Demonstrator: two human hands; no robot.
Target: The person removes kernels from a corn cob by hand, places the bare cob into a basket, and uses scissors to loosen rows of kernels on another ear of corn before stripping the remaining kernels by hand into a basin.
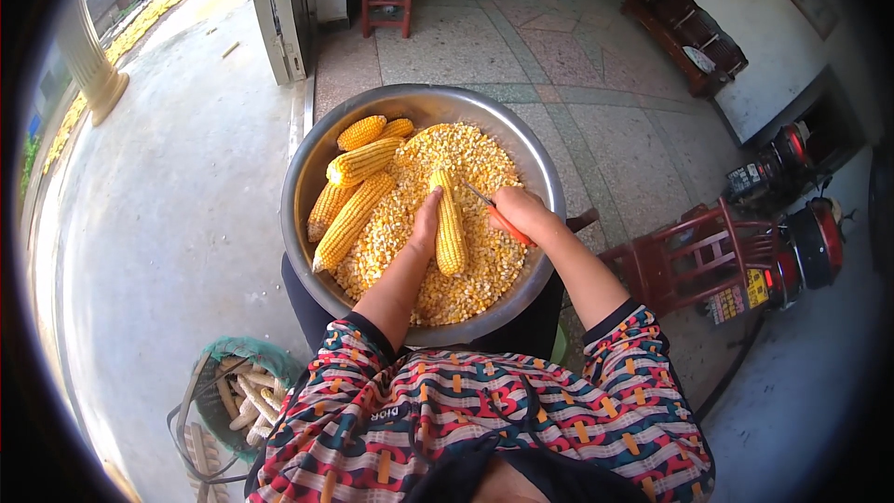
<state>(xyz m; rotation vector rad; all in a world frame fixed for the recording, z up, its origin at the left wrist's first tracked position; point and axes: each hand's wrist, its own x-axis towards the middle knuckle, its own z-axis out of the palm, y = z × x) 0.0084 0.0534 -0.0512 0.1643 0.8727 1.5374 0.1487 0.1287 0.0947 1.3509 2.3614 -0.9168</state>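
A wide metal basin (545, 147) rests on my lap, with loose corn kernels (482, 293) heaped inside. My left hand (426, 220) holds an ear of corn (450, 230) upright above the kernels, its kernels still on the cob. Just right of that ear, my right hand (518, 211) grips a pointed metal tool with an orange-red handle (511, 225), its thin tip directed up and left towards the ear; the tip and the ear look apart. Several whole ears of corn (356, 220) lie against the basin's left side.
At the lower left stands a basket with green netting (220, 398), holding stripped corn cobs (253, 402). A dark red wooden chair (670, 258) and motorcycles (810, 244) are at the right. A small wooden stool (386, 7) stands beyond the basin, near a door edge (276, 21).
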